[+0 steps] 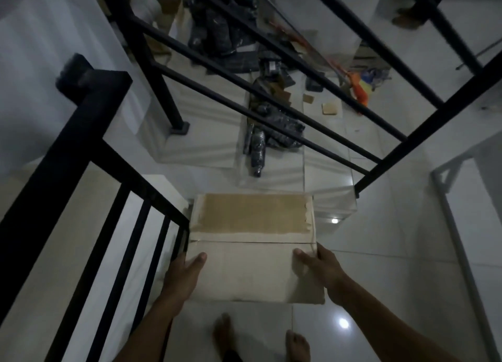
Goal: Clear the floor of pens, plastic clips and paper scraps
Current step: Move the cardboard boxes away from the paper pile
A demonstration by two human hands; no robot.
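One cardboard box (252, 249) is clamped between two hands, the left hand (182, 273) and right hand (324, 270) on opposite sides. Scraps (330, 108) lie downstairs, well apart from both.

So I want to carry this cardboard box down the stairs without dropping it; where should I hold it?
Grip the cardboard box by its two short side walls, coming in from either side, as the left hand and right hand do now. Its closed, flat top offers no handle, so curling fingers under the bottom edges looks safest.
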